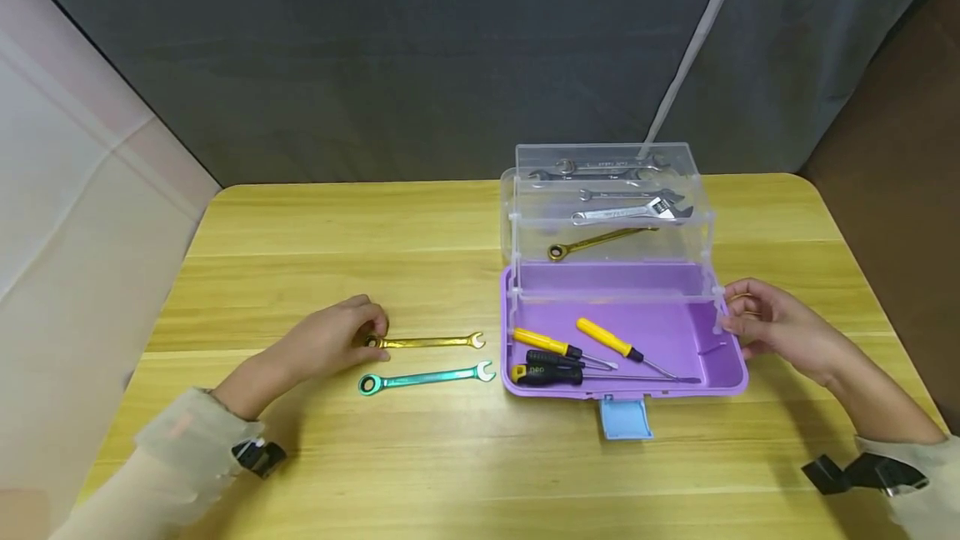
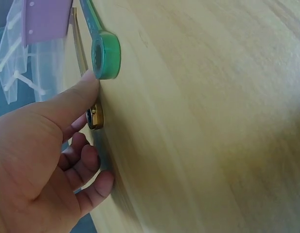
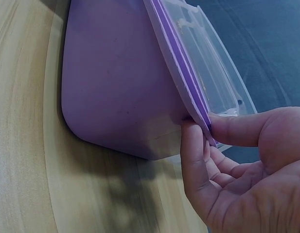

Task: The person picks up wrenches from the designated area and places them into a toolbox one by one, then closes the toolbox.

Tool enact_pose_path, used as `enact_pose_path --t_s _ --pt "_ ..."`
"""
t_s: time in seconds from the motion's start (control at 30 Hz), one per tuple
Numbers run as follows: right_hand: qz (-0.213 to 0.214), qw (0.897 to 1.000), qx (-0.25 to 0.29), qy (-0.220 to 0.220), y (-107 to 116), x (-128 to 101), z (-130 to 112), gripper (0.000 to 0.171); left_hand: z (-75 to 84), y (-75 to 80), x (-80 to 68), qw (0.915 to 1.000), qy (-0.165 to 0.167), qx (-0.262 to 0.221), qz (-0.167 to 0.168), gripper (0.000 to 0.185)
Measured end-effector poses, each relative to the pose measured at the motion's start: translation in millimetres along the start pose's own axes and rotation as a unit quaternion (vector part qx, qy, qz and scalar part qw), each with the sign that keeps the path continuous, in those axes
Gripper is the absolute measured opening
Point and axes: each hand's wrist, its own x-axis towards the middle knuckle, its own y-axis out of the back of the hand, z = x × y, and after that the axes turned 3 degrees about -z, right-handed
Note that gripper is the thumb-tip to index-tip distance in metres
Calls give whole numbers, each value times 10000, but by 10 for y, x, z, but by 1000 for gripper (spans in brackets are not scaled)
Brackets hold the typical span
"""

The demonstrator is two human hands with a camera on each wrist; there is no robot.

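Left hand on the gold wrench, right hand steadying the toolbox.

The left hand (image 1: 330, 340) pinches the ring end of the gold wrench (image 1: 427, 342), which lies on the table (image 1: 300, 223) at its three o'clock, just above the teal wrench (image 1: 423, 377). The right hand (image 1: 772, 327) grips the purple toolbox (image 1: 675, 332) rim at its nine o'clock, likely bracing it.
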Motion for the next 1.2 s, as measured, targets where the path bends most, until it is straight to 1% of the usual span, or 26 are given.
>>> enact_pose_path --t_s 0.2,0.43,0.6,0.7,0.87,1.0,1.13,1.2 --pt "49 9999 -62 -68 7 0 -6 21 2 -13 16 10000 -78 2 46 21" --pt "79 9999 -106 -108 -2 3 -29 23 30 -17 34 9998 -152 104 -22 19" --pt "67 9999 -66 -59 -8 7 -18 23 48 14 29 9995 -250 61 -208 19" --pt "44 10000 -26 -3 -8 10 -10 22 60 43 28 9992 -241 4 -307 19" --pt "62 10000 -14 -24 -7 9 -6 22 74 92 36 9990 -85 -92 -432 18" --pt "59 10000 6 -26 -12 -1 -3 22 69 100 43 9980 -35 -390 -504 18" --pt "44 10000 18 -38 -10 3 0 22 51 80 48 9950 -48 -946 -331 18" --pt "45 10000 8 -52 -7 4 2 22 40 63 53 9924 -87 -1207 -227 22"
